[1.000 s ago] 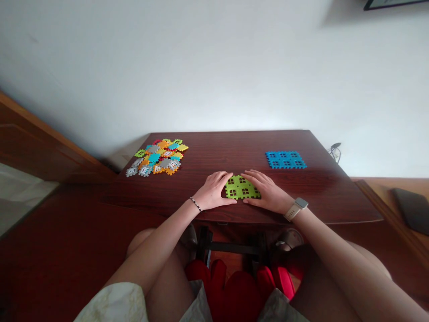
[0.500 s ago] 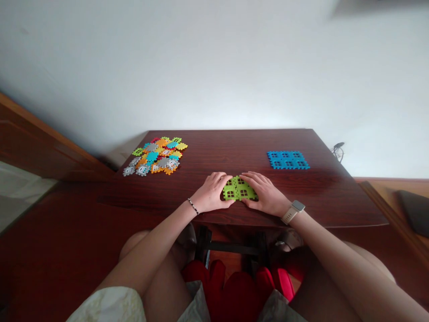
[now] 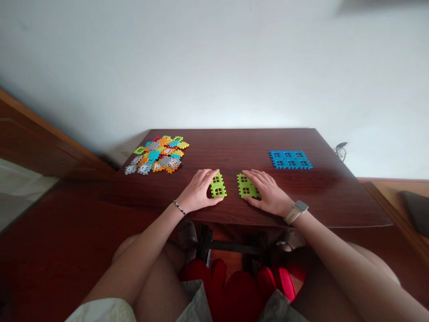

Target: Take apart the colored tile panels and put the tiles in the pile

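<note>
Near the front of the table lie two light-green plastic window panels with toothed edges, set apart by a narrow gap. My left hand (image 3: 200, 191) curls around the left green panel (image 3: 218, 185), thumb at its near edge and fingers at its far edge. The right green panel (image 3: 244, 185) sits in the grip of my right hand (image 3: 271, 193), which covers its right side. Each visible panel part has two window openings, one above the other.
A blue assembled panel (image 3: 290, 159) with several windows lies at the right on the dark wooden table (image 3: 228, 147). Across at the left is a heap of mixed coloured toothed tiles (image 3: 154, 155). A white wall (image 3: 214, 67) stands behind, and a black cable (image 3: 341, 146) hangs past the right edge.
The two green panels were touching side by side and are now apart. My left hand has moved left with its panel; my right hand has barely shifted.
</note>
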A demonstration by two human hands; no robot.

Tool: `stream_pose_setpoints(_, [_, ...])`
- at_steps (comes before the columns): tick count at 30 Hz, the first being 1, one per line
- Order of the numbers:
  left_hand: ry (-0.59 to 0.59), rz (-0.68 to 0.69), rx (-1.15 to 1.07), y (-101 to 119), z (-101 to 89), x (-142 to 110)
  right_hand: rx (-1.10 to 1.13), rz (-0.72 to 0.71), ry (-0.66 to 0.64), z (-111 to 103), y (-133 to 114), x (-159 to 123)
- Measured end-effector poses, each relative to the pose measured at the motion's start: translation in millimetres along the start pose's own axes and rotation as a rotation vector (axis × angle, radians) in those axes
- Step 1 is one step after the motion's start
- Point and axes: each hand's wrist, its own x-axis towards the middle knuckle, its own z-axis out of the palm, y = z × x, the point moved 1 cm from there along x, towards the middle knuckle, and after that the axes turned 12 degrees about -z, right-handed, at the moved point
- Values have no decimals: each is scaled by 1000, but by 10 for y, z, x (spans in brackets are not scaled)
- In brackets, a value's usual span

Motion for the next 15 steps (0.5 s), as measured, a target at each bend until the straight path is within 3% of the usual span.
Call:
stream_pose_setpoints(3, [23,29,-17,88,1,37,1,21,25,-22,-8,33])
stream_pose_setpoints(9, [74,79,-55,296,79,165,115,81,204,-127,-119,151])
stream_pose_setpoints(15, [201,-37,-96,509,224,301,448,250,293,-127,-268,255])
